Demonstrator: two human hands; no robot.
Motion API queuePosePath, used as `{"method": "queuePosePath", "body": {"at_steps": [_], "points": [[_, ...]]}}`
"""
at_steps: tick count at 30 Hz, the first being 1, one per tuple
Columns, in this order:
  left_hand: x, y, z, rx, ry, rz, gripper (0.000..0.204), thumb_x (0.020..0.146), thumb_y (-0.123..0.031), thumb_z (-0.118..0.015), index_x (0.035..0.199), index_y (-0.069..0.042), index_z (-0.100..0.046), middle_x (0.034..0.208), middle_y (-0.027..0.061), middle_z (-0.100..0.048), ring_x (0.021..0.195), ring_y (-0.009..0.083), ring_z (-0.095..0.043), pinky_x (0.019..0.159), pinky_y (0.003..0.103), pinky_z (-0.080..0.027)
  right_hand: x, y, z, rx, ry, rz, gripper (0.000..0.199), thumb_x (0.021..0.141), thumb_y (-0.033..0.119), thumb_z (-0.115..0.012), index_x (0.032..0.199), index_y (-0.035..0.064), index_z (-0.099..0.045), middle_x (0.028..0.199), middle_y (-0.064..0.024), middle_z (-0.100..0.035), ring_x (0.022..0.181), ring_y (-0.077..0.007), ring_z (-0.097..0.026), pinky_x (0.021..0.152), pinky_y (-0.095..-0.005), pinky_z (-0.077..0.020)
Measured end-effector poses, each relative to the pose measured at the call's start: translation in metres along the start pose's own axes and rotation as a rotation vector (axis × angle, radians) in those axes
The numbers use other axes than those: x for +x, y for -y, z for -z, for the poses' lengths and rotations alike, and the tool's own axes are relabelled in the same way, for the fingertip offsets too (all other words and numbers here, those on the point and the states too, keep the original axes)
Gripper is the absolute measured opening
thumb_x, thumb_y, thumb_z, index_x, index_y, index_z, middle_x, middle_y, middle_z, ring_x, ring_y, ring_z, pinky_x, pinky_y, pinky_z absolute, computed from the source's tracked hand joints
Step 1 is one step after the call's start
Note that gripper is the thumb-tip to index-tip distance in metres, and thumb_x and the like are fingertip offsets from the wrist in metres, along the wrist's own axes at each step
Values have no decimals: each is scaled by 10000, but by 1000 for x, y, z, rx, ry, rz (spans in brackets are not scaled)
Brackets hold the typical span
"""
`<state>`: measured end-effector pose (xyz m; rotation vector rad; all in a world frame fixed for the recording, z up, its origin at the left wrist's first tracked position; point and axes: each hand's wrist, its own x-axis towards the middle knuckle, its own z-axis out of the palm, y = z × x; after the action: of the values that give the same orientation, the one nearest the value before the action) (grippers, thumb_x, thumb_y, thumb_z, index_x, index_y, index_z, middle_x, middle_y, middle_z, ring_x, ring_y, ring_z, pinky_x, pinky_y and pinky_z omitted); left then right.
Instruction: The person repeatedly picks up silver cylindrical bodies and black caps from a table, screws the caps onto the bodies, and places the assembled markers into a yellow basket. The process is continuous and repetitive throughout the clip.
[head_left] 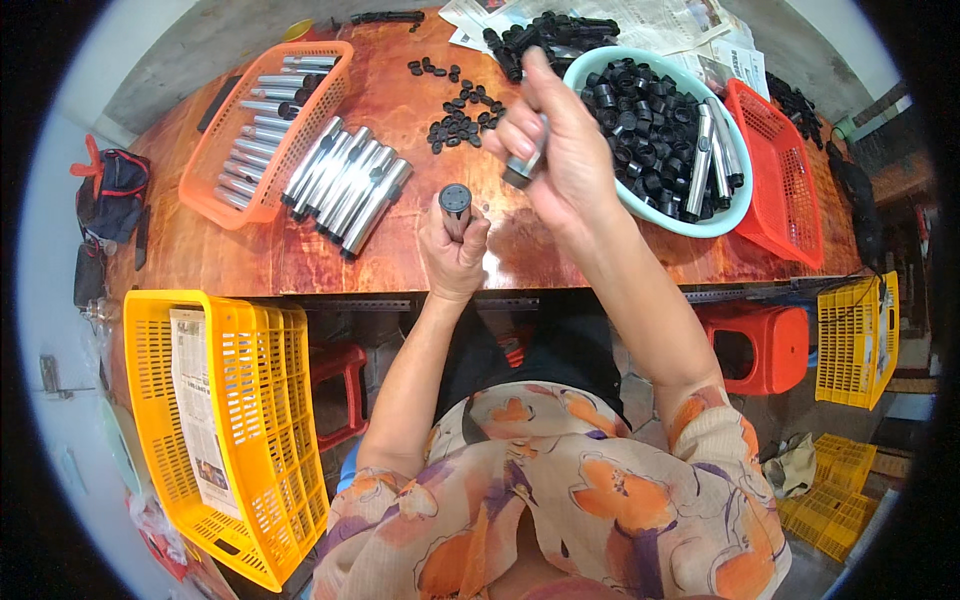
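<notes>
My left hand (pixel 453 262) is closed around a metal tube (pixel 455 207) that stands upright near the table's front edge. The tube's round black end cap faces up. To its right, my right hand (pixel 575 170) is raised and closed on a short grey bar with a dark end (pixel 526 166); its kind is not clear, and the fingers cover much of it. Left of my hands lies a row of silver tubes with black ends (pixel 350 185). Small black oval pieces (pixel 455 128) are scattered on the table beyond my left hand.
An orange basket (pixel 195 190) of silver tubes stands at left. A pale blue basin (pixel 745 190) holds black caps and several tubes, beside a red basket (pixel 800 215). Black parts (pixel 550 38) lie on newspaper at the back. A yellow crate (pixel 270 400) stands below left, a red stool (pixel 770 345) right.
</notes>
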<state>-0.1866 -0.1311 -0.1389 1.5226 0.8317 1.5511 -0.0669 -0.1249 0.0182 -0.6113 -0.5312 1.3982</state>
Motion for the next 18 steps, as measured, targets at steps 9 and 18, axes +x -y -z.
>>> {"method": "queuePosePath", "body": {"at_steps": [9, 18], "points": [[2, -16, -4, 47, -54, -44, 451, 814, -462, -665, 869, -34, -534, 663, 60, -539, 592, 158, -508, 579, 292, -428, 13, -25, -15, 160, -148, -274, 248, 900, 276, -615, 767, 141, -455, 605, 49, -368, 484, -63, -367, 622, -290, -447], [4, -20, -4, 93, -59, -74, 445, 820, -451, -664, 862, -34, -516, 655, 76, -543, 574, 186, -513, 558, 318, -432, 16, -24, -9, 56, -211, -252, 262, 907, 319, -593, 788, 143, -439, 573, 41, -398, 486, -98, -406, 545, -304, -411]]}}
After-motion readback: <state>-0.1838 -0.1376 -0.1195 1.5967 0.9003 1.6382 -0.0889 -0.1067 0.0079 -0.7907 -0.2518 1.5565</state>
